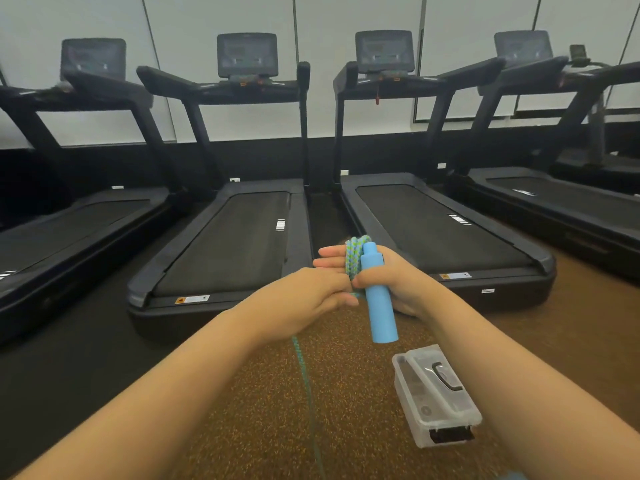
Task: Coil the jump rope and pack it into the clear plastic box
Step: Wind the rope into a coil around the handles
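Now R hand (393, 282) grips handle (380, 308), L hand (304, 299) pinches rope (353, 259).

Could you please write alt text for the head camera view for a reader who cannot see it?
A person's right hand grips a blue handle with jump rope coiled around its fingers, while the left hand holds the trailing rope. A clear plastic box lies on the gym floor before treadmills.
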Available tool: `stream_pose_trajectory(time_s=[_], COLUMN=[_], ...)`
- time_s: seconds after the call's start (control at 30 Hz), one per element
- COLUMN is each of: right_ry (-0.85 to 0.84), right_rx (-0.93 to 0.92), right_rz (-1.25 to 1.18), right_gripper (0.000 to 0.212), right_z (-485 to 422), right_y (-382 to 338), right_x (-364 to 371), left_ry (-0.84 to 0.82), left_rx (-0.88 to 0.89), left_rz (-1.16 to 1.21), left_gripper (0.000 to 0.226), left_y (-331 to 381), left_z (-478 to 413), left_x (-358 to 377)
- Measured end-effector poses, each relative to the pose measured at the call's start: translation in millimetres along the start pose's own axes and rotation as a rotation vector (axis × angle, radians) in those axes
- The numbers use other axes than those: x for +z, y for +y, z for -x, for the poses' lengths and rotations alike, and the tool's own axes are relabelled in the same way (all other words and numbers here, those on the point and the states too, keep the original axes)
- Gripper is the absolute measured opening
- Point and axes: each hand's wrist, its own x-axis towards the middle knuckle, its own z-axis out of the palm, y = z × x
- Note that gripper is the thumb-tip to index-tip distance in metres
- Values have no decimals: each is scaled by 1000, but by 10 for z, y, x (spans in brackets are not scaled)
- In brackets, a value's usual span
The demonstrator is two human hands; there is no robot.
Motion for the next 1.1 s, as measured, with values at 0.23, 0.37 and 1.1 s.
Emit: stream_pose_trajectory(time_s=[0.23, 0.37, 1.1], right_ry=[-19, 1, -253], right_rx=[35, 65, 186], right_rz=[42, 195, -29], right_gripper=[62, 49, 38], right_z=[33, 57, 310], right_y=[39, 59, 408], right_x=[-61, -82, 277], left_ry=[-23, -10, 42], left_rx=[-7, 12, 18], left_rz=[2, -14, 39], left_gripper=[18, 21, 15], left_y=[-13, -10, -178], left_z=[-43, -70, -85], left_x=[8, -8, -129])
